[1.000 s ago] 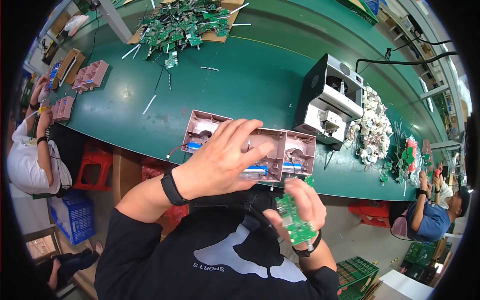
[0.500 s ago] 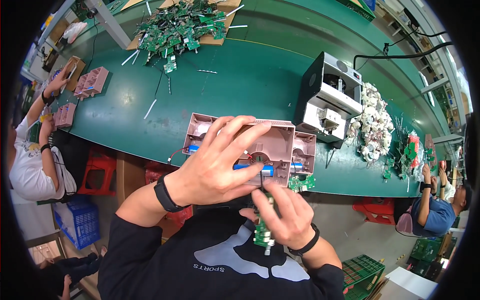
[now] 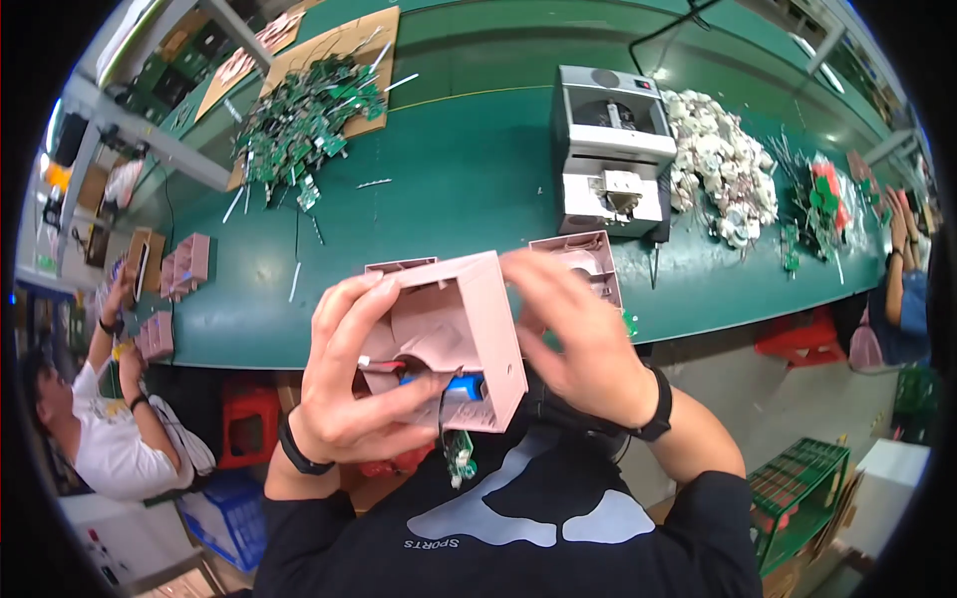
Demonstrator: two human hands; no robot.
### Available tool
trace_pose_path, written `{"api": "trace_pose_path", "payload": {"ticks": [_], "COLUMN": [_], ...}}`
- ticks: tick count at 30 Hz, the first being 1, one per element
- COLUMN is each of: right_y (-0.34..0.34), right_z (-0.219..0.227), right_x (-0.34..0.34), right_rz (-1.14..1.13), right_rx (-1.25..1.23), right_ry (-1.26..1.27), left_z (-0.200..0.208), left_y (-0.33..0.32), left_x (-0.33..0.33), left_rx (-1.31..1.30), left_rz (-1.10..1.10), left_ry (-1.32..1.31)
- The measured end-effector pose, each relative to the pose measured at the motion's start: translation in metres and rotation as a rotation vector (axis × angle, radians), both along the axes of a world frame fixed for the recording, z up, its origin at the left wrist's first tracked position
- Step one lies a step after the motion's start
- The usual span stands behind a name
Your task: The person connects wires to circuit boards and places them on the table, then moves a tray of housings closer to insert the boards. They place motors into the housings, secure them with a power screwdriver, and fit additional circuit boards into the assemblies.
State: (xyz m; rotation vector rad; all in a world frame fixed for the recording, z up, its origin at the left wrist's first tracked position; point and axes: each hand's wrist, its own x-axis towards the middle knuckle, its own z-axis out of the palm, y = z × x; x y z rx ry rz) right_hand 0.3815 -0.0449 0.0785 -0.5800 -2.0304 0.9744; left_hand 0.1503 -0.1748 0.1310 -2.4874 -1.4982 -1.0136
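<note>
My left hand [image 3: 344, 394] grips a pink plastic housing [image 3: 495, 334], which is raised off the bench and tilted with its open side toward me. Inside it lies a blue cylindrical battery [image 3: 466, 387], partly covered by my fingers. A red-and-black lead with a white plug [image 3: 367, 362] pokes out by those fingers. Below the housing a small green circuit board [image 3: 460, 460] dangles from a dark wire. My right hand [image 3: 593, 354] is beside the housing's right wall, fingers stretched and somewhat blurred; whether the fingertips touch it cannot be made out.
Behind the raised housing, another pink housing [image 3: 613, 269] sits at the bench edge. A grey-and-black machine [image 3: 613, 149] stands beyond it, beside heaped white parts [image 3: 718, 169]. Green circuit boards [image 3: 299, 125] are piled at far left. Co-workers sit on both sides.
The housing has come up off the bench and tilted in my left hand. My right hand has left the circuit board and moved up to the housing's right side; the board now hangs.
</note>
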Motion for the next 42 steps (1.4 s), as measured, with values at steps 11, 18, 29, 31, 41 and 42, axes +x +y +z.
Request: {"api": "trace_pose_path", "payload": {"ticks": [11,18,29,31,41,42], "right_y": [-0.068,-0.072,-0.068,-0.065,-0.06,-0.061], "right_z": [-0.05,-0.056,-0.075,-0.074,-0.054,-0.047], "right_x": [0.018,0.032,0.036,0.035,0.065,0.074], "right_rz": [0.198,0.031,0.028,0.034,0.133,0.13], "right_rx": [-0.21,-0.127,-0.078,-0.066,-0.088,-0.122], "right_ry": [-0.229,-0.401,-0.52,-0.544,-0.677,-0.689], "left_z": [-0.045,-0.071,-0.093,-0.1,-0.125,-0.123], "left_y": [0.027,0.053,0.061,0.068,0.07,0.071], "left_x": [-0.003,0.006,0.009,0.011,0.002,0.004], "left_rx": [-0.162,-0.264,-0.313,-0.317,-0.32,-0.305], "left_rz": [0.072,-0.055,-0.024,-0.055,0.041,0.095], "left_ry": [-0.007,-0.101,-0.029,-0.014,0.006,0.018]}}
